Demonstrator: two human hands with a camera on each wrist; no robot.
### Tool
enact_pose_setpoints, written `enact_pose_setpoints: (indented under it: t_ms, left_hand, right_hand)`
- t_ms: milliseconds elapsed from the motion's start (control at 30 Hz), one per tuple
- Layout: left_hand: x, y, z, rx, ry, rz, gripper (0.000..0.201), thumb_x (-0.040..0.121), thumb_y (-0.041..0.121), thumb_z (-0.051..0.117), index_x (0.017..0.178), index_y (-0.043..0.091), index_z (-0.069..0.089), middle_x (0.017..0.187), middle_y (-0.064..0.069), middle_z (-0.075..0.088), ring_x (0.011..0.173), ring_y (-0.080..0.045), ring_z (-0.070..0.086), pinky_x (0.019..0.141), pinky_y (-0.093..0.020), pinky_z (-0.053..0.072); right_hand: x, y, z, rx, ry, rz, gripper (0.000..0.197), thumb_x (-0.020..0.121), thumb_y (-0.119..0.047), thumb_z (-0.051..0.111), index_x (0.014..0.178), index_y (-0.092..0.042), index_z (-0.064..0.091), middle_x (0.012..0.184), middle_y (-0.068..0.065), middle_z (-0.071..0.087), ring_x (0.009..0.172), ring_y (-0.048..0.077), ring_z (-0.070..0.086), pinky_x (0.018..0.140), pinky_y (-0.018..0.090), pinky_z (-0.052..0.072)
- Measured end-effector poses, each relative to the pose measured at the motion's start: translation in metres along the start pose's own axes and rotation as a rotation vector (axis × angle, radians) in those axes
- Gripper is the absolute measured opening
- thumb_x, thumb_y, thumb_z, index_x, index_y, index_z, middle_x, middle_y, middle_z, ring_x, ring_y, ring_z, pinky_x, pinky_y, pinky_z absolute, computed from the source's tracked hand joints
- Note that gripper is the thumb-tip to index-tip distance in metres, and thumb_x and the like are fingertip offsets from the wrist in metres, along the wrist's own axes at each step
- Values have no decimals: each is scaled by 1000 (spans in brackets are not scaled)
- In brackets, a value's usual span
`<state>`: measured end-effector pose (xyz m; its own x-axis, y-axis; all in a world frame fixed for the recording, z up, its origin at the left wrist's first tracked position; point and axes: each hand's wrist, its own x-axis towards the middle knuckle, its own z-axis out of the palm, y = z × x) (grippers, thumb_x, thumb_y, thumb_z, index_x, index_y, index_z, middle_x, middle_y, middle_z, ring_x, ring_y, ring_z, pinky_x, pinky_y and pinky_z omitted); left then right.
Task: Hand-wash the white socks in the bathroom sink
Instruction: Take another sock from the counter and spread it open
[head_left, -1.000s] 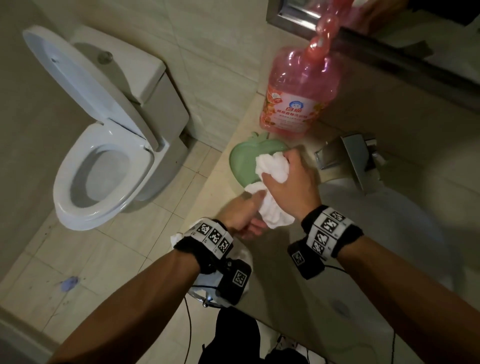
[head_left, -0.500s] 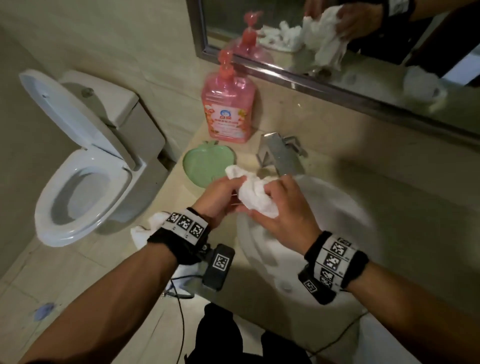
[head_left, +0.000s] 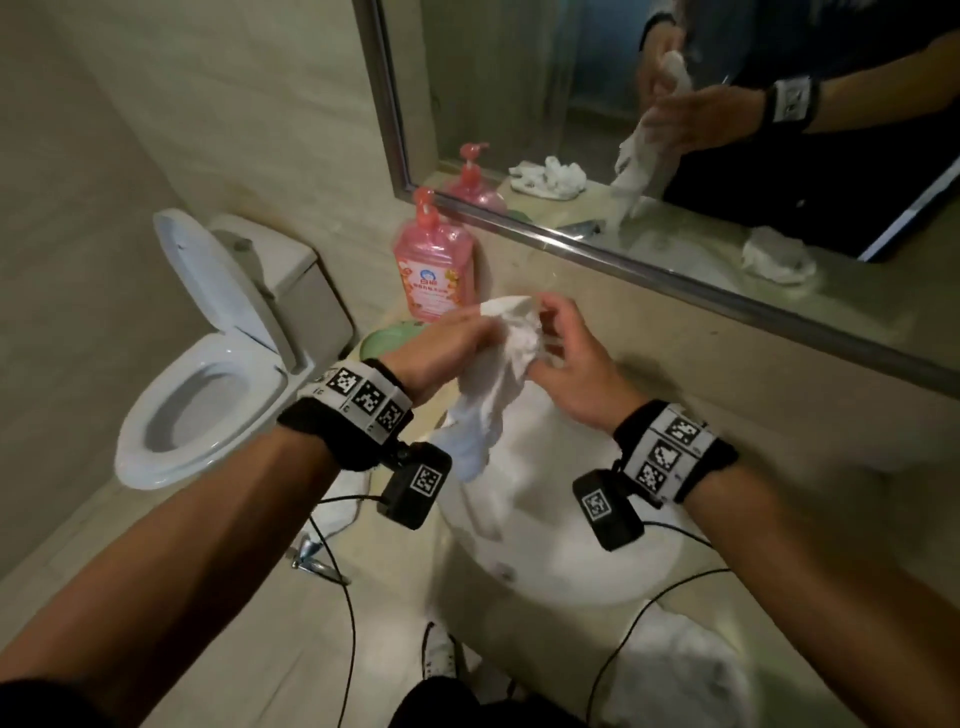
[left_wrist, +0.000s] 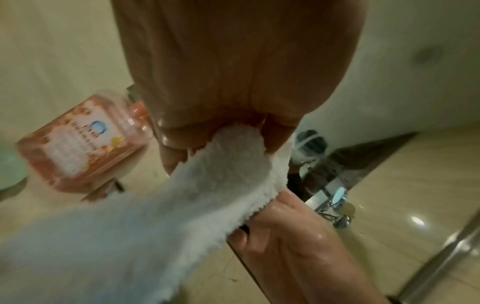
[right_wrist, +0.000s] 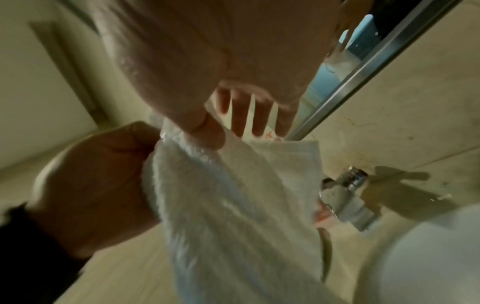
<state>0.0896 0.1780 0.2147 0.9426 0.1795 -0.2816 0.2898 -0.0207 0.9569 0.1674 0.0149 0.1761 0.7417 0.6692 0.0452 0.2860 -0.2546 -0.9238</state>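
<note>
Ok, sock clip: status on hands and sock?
Left hand and right hand both gripping white sock above sink. Sock hangs unfolded. Nothing in the way.

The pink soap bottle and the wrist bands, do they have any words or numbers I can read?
Pink soap bottle: label with a round blue logo and printed lines, too blurred to read.
Wrist bands: black-and-white square code patterns only; tiny marks beside them, too small to read.
Nothing else bears writing.

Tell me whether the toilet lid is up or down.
Up. The toilet lid stands raised against the tank, leaving the seat and bowl opening exposed.
</note>
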Motion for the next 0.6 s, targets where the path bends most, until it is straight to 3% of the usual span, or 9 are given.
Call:
enact_pose_setpoints:
  t_ms: [67,167,233,267,333,433,500,533,600]
  left_hand:
    - [-5,14,-5,112,-63,47,17,91,14,52,93,14,68,91,-5,72,80,-16,67,70,-27,57]
    - [-6,29,-23,428,-22,170,18,101,13,48,99,17,65,99,-5,68,92,-19,62,83,-26,52]
    - [-8,34,-39,692,73,252,12,101,20,52,92,27,57,86,8,60,83,-15,55,72,-14,45]
    - [-10,35,-47,734,122,251,9,100,27,54,91,29,54,83,11,56,79,-13,53,67,-14,42]
    - [-11,33,-63,647,172,193,10,99,35,56,97,25,57,89,5,60,80,-13,57,69,-23,47]
    - [-16,31,-69,281,156,126,17,99,30,56,106,19,68,101,-8,70,85,-16,63,69,-25,54]
    - [-16,30,-66,180,135,102,29,99,30,56,114,9,69,114,-18,69,94,-22,64,88,-39,54]
    - [-15,30,-62,137,120,94,32,99,33,55,113,8,69,115,-19,69,96,-26,64,93,-43,52]
    - [-13,34,-51,45,109,73,35,97,44,56,107,14,71,110,-14,72,97,-28,68,91,-44,54]
  right_hand:
    - [8,-15,-10,-62,-63,20,52,86,-8,71,133,-19,52,115,8,67,105,25,65,95,42,54]
    - [14,-30,-23,-233,-114,22,22,87,-18,72,104,-5,66,102,17,67,94,37,64,85,51,54]
    - [16,-34,-28,-133,-113,52,14,90,-21,68,101,-12,69,101,11,71,93,30,68,82,43,55]
    - [16,-37,-31,-44,-115,70,11,93,-23,64,101,-17,69,99,6,73,92,26,70,81,42,54]
    - [17,-37,-35,26,-84,83,8,96,-29,63,96,-22,68,93,0,74,83,20,69,75,41,54]
    - [19,-35,-36,-69,4,59,13,94,-34,68,84,-26,67,77,-3,68,68,10,59,64,35,48]
    - [24,-33,-37,-89,85,95,21,94,-38,67,84,-20,68,77,4,70,68,11,59,64,41,50]
    - [26,-34,-36,-80,146,111,26,94,-40,65,82,-17,66,74,5,68,66,12,56,62,41,48]
    - [27,-39,-25,-43,246,107,30,96,-44,60,77,-21,62,65,-9,60,58,6,51,58,31,42]
